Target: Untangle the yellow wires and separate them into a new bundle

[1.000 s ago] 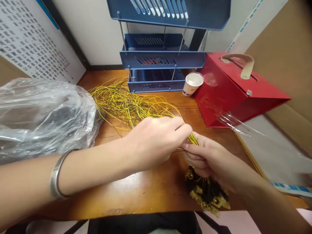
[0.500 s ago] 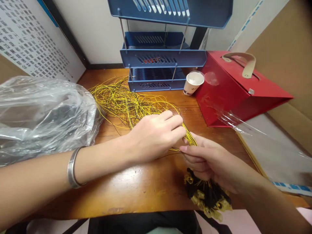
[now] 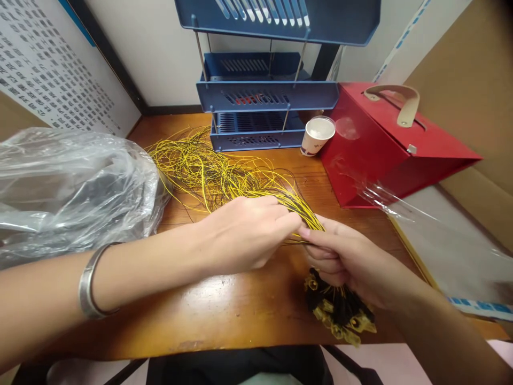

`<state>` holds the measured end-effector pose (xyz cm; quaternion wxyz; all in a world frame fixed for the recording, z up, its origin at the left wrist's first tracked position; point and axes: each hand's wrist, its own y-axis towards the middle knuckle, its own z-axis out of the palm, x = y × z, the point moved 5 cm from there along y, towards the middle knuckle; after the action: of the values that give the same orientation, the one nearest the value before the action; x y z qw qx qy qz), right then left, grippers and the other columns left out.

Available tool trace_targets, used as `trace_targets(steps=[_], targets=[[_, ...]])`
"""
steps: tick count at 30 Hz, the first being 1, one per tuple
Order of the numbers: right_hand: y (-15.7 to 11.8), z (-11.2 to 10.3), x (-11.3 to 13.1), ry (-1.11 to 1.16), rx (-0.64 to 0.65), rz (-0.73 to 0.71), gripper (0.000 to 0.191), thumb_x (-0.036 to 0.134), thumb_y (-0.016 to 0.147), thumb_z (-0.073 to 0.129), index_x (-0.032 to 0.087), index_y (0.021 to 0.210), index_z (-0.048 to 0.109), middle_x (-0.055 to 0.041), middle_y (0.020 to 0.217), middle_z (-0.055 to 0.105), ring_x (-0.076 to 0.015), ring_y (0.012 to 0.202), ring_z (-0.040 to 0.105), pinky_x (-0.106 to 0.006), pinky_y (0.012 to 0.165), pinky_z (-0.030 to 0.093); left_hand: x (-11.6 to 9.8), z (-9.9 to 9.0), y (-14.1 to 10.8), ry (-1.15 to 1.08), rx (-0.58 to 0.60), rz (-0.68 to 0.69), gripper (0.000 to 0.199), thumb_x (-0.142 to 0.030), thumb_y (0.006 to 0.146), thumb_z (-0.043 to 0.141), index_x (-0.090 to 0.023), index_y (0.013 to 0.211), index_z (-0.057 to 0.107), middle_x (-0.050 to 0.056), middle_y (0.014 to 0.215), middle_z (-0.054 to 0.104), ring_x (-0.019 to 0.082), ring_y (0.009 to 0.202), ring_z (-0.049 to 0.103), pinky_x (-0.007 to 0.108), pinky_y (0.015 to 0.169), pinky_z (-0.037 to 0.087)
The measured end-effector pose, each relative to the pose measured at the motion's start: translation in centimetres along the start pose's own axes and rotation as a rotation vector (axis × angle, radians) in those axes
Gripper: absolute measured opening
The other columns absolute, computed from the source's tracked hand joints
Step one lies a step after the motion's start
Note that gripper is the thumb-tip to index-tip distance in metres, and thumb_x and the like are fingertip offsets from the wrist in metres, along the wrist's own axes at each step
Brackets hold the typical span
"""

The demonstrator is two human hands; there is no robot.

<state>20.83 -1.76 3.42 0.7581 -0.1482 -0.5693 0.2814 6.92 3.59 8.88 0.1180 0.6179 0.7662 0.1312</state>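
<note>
The right hand (image 3: 334,248) is gripping the wires (image 3: 224,176) just behind their end pieces (image 3: 342,310); the left hand (image 3: 252,232) is resting curled against them, fingertips hidden, hold unclear. The wires are trailing across the table (image 3: 216,315), probably light, limp, tangling easily, bunching best near the end pieces.

One bundle of wires (image 3: 200,166), thin, yellow and black, numerous. From where I stood, the far length lay loose on the wooden desk (image 3: 224,315) — a tangled, looping heap, some strands straying outward. The near length narrowed to a slanting sheaf (image 3: 309,215), gathered into the right hand (image 3: 342,254). End pieces (image 3: 339,326) — translucent, yellowish, behind black sections — splayed in a cluster below it, pointing toward the desk's near edge.
</note>
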Motion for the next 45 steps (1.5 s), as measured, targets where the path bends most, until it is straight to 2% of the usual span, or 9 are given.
trace_targets(steps=[4,8,13,18,23,31,35,40,45], targets=[[0.1,-0.1,-0.2,-0.019,-0.03,-0.009,0.028,0.039,0.099,0.062,0.024,0.089,0.04,0.0118,0.06,0.025,-0.0072,0.05,0.008,-0.016,0.04,0.013,1.0,-0.4,0.4,0.038,0.1,-0.101,0.013,-0.014,0.091,0.06,-0.017,0.079,0.061,0.001,0.074,0.065,0.017,0.064,0.059,0.031,0.054,0.036],[0.3,0.0,-0.3,-0.023,-0.052,0.001,0.028,0.042,0.099,0.062,0.025,0.094,0.041,0.0118,0.06,0.026,-0.0074,0.051,0.01,-0.016,0.041,0.013,1.5,-0.7,1.0,0.108,0.286,-0.164,0.013,-0.01,0.083,0.065,-0.017,0.072,0.061,0.002,0.072,0.065,0.019,0.064,0.062,0.032,0.057,0.038],[0.4,-0.1,-0.3,-0.062,-0.096,-0.006,0.027,0.042,0.1,0.06,0.025,0.096,0.039,0.0117,0.06,0.027,-0.0074,0.05,0.012,-0.017,0.041,0.013,1.7,-0.2,0.4,-0.046,0.539,-0.307,0.007,-0.015,0.078,0.071,-0.018,0.073,0.067,0.002,0.069,0.067,0.019,0.058,0.062,0.028,0.049,0.033],[0.3,-0.3,-0.5,-0.154,-0.119,0.007,0.031,0.043,0.097,0.064,0.025,0.093,0.039,0.0108,0.061,0.03,-0.0074,0.05,0.015,-0.019,0.042,0.014,3.4,-0.2,-0.1,-0.035,0.602,-0.374,0.009,-0.015,0.078,0.066,-0.02,0.071,0.069,0.001,0.063,0.066,0.018,0.055,0.059,0.027,0.05,0.031],[0.0,-0.7,-0.3,-0.216,-0.137,-0.011,0.028,0.047,0.096,0.065,0.024,0.103,0.049,0.0098,0.064,0.028,-0.0077,0.051,0.016,-0.02,0.043,0.015,4.3,-0.7,-0.1,0.136,0.503,-0.357,0.007,-0.014,0.078,0.062,-0.019,0.075,0.066,0.002,0.065,0.066,0.017,0.054,0.056,0.028,0.049,0.024],[0.1,-0.7,0.1,-0.119,-0.058,-0.061,0.028,0.048,0.097,0.064,0.024,0.1,0.05,0.011,0.061,0.021,-0.0081,0.051,0.01,-0.019,0.041,0.012,1.9,-0.2,-0.1,0.087,0.264,-0.182,0.009,-0.017,0.086,0.063,-0.019,0.094,0.068,0.001,0.079,0.071,0.017,0.065,0.064,0.028,0.047,0.023],[0.2,-0.8,0.1,-0.085,-0.03,-0.055,0.03,0.049,0.096,0.066,0.024,0.1,0.048,0.0118,0.059,0.02,-0.0081,0.051,0.008,-0.019,0.04,0.011,1.8,1.0,0.3,0.117,0.32,-0.12,0.014,-0.016,0.089,0.062,-0.016,0.076,0.068,0.003,0.075,0.067,0.019,0.066,0.065,0.03,0.048,0.03],[-0.1,-1.4,-0.1,-0.109,-0.056,-0.043,0.035,0.047,0.098,0.064,0.024,0.088,0.039,0.012,0.058,0.024,-0.0069,0.05,0.01,-0.017,0.039,0.012,3.0,1.4,0.2,0.158,0.266,-0.066,0.027,-0.021,0.097,0.055,-0.013,0.076,0.069,0.008,0.079,0.065,0.021,0.075,0.064,0.031,0.063,0.047],[-0.2,-2.3,0.0,-0.097,-0.112,-0.028,0.036,0.047,0.095,0.067,0.024,0.089,0.04,0.0124,0.058,0.025,-0.0068,0.05,0.01,-0.018,0.039,0.011,4.6,-0.2,-0.8,0.028,0.17,-0.077,0.04,-0.024,0.098,0.051,-0.015,0.061,0.062,0.005,0.069,0.058,0.016,0.064,0.054,0.029,0.061,0.043]])
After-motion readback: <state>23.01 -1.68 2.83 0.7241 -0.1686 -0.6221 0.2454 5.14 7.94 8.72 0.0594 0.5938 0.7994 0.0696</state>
